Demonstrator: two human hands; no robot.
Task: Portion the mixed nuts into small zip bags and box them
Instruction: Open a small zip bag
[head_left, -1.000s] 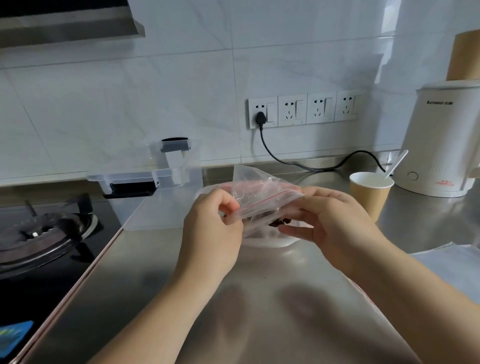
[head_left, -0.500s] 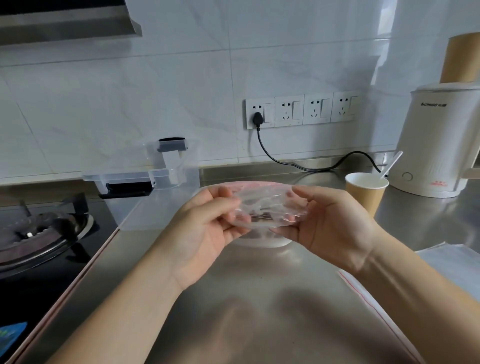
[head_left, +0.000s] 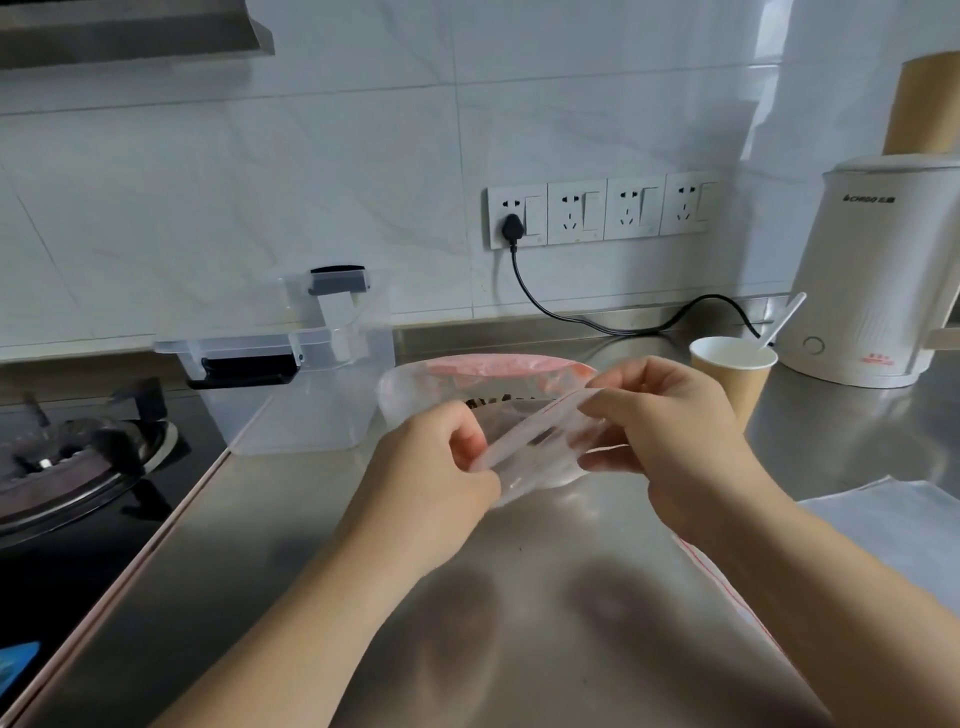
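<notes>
- Left hand (head_left: 431, 467) pinches the small zip bag (head_left: 535, 441) at its left end.
- Right hand (head_left: 670, 431) pinches its red-striped right end.
- Bag is held above the steel counter (head_left: 363, 597); clear box (head_left: 306, 384) at 10 o'clock.

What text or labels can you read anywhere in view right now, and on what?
"CHIGO", followed by small characters too blurred to read: grey print near the top of the white kettle.
Small red marking low on the kettle: too small to read.
No readable text on the paper cup or the zip bag.
</notes>
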